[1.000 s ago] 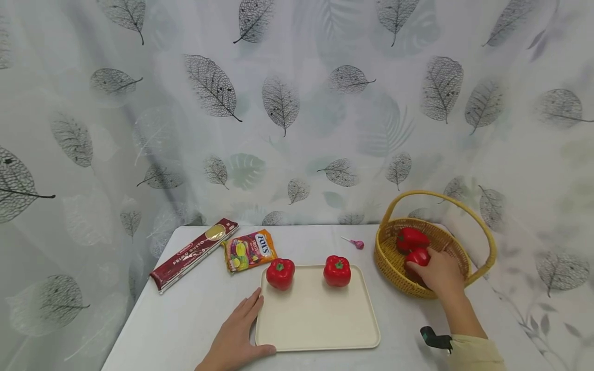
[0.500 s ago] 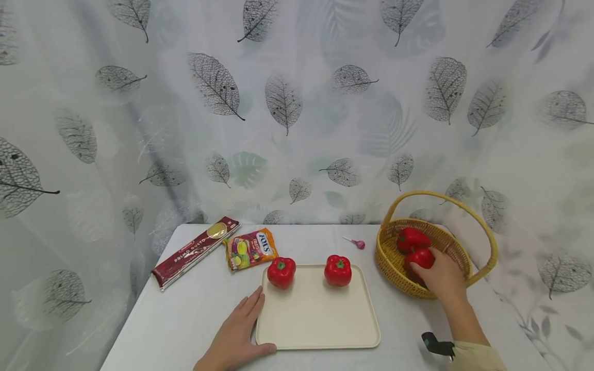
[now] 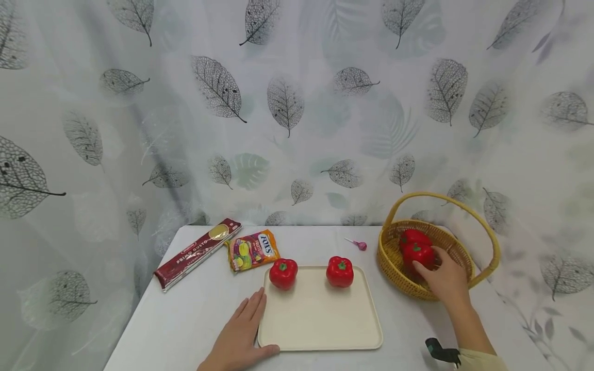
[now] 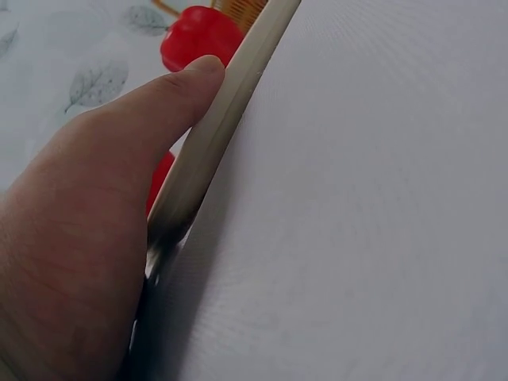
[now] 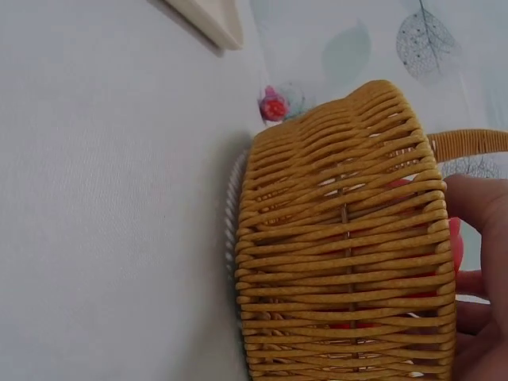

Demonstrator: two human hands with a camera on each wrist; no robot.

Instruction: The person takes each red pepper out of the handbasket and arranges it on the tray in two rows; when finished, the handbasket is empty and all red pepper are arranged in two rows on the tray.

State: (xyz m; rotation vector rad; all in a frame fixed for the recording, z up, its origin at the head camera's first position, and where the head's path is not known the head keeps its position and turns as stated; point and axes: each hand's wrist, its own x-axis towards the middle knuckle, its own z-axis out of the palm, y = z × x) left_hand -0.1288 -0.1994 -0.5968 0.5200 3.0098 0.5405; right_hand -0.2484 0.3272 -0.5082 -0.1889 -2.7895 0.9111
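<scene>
Inside the yellow wicker basket (image 3: 394, 275) lie two red bell peppers. My right hand (image 3: 447, 278) reaches over the basket's near right rim and holds the nearer bell pepper (image 3: 417, 255) between thumb and fingers. Behind it, the other bell pepper (image 3: 414, 236) is partly covered. The woven side of the basket hides most of the held pepper in the right wrist view. My left hand (image 3: 241, 332) rests along the left edge of a cream tray (image 3: 320, 322), fingers extended, its thumb at the near corner. Two more bell peppers stand at the tray's far side, one left (image 3: 283, 273), one right (image 3: 340, 272).
On the left of the white table (image 3: 181, 319) lie a long dark red pasta packet (image 3: 197, 255) and an orange-purple candy bag (image 3: 252, 251). A lollipop (image 3: 361, 246) lies between tray and basket, toward the back. The basket's tall handle (image 3: 482, 226) arches over its right side.
The nearer bell pepper in the basket has turned under my right hand, so its green stem now faces up toward me. My left hand has stayed at the tray's edge.
</scene>
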